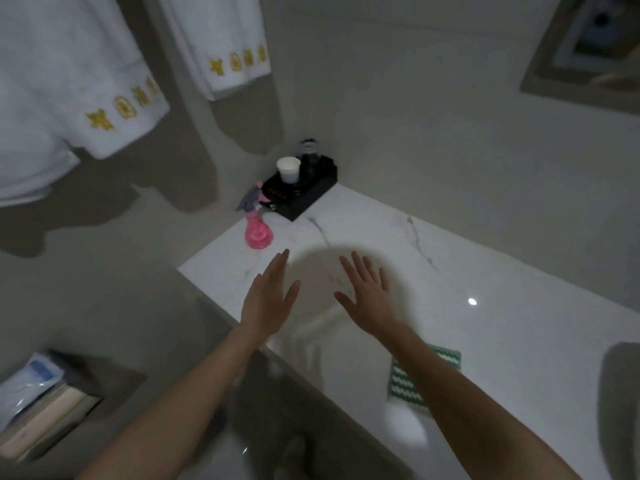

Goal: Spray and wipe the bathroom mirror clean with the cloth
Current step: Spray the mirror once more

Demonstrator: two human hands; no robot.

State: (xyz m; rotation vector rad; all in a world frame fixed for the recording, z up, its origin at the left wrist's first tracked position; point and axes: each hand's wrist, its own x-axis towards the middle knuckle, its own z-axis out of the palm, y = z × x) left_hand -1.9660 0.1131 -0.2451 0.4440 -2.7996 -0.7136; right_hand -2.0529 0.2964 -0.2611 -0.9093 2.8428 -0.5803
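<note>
Nearest, under the right forearm, lies the cloth [408,389], green w/ white zigzag, flat on the counter [519,341] close to its front edge. It looks soft, light and limp, so I judge it will fold when lifted; better to bunch it in the middle than to take one corner. The forearm covers part of it.

Both hands hang over the counter, fingers straight and spread, holding nothing. The left hand [270,299] is over the counter's left edge, the right hand [369,299] just beside it, apart.

Further on, near the left hand's fingertips but not touching, stands the spray bottle [258,226]: pink, see-through, upright, w/ grey trigger head. Prob. light plastic, smooth, maybe slippery if wet. I would take it round the narrow neck under the trigger, index finger on the lever. How full it is, cannot tell.

Right behind it is a black tray [311,192] w/ a white cup [288,169] and a dark item I cannot identify; they stand close, so a wide reach could knock the cup.

Far: white towels [79,88] w/ gold embroidery hang on the left wall. The mirror [595,46] shows only as a framed corner at top right, well apart from the bottle.
</note>
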